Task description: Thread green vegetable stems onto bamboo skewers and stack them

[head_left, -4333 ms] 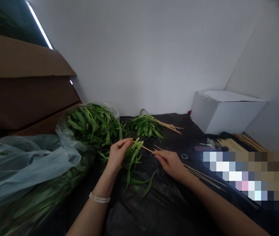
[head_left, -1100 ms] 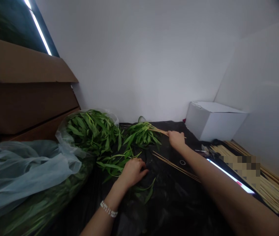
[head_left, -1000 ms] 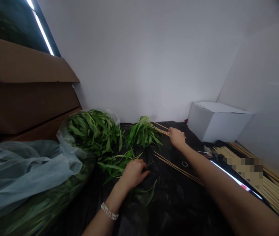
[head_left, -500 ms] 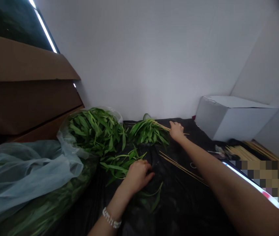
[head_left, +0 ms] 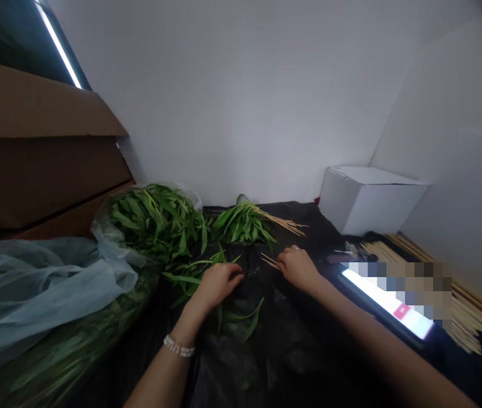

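Observation:
My right hand (head_left: 298, 266) is closed over a few thin bamboo sticks (head_left: 269, 261) lying on the black plastic sheet, their tips showing past its fingers. My left hand (head_left: 220, 281), with a white beaded bracelet (head_left: 179, 347) at the wrist, rests over a small pile of green leafy stems (head_left: 185, 276). Its thumb stands apart from its bent fingers. Beyond both hands lies a bundle of leaves (head_left: 243, 224) with sticks (head_left: 285, 221) pointing right from it. One loose sprig (head_left: 251, 320) lies below the left hand.
An open plastic bag (head_left: 100, 226) full of leafy greens (head_left: 156, 218) stands at left, beside a cardboard box (head_left: 45, 170). To the right are a white box (head_left: 363, 198), a lit phone (head_left: 393, 303) and more sticks (head_left: 465, 328). A white wall closes the back.
My right hand has left the sticks of the leaf bundle and come nearer, onto the loose sticks. My left hand stays by the small pile. The view has turned slightly right.

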A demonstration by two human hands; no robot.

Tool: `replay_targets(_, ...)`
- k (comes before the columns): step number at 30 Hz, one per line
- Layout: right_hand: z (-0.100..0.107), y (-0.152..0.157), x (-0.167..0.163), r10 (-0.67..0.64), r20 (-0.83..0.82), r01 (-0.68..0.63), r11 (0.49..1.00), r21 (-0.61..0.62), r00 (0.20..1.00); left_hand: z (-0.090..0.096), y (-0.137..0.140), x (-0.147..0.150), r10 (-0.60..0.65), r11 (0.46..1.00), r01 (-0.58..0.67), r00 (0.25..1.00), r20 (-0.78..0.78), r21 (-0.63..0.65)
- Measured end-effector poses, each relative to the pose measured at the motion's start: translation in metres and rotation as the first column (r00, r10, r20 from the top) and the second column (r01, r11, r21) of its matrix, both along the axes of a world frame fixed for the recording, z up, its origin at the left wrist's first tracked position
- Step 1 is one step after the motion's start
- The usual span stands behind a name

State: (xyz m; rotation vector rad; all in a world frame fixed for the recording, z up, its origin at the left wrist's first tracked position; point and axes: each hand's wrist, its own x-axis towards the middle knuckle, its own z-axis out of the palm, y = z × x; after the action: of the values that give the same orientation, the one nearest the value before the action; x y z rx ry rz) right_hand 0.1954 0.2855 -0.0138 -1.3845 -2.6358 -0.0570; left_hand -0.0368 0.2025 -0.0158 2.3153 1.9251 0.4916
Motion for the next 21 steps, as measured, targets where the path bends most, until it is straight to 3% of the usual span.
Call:
replay_targets(8, -0.018, -0.015, -0.006, -0.06, 0.068, 0.056, 0.997, 0.052, 0.996, 0.002, 0.004, -0.008, 0.172, 0.976, -0.183, 0.981, 0.09, 0.121)
replay_targets(21, -0.022, -0.014, 0.002, -0.061, 0.115, 0.055, 0.997, 0.058, 0.992, 0.004, 0.006, -0.007, 0.179, 0.961, -0.208, 0.97, 0.163, 0.184)
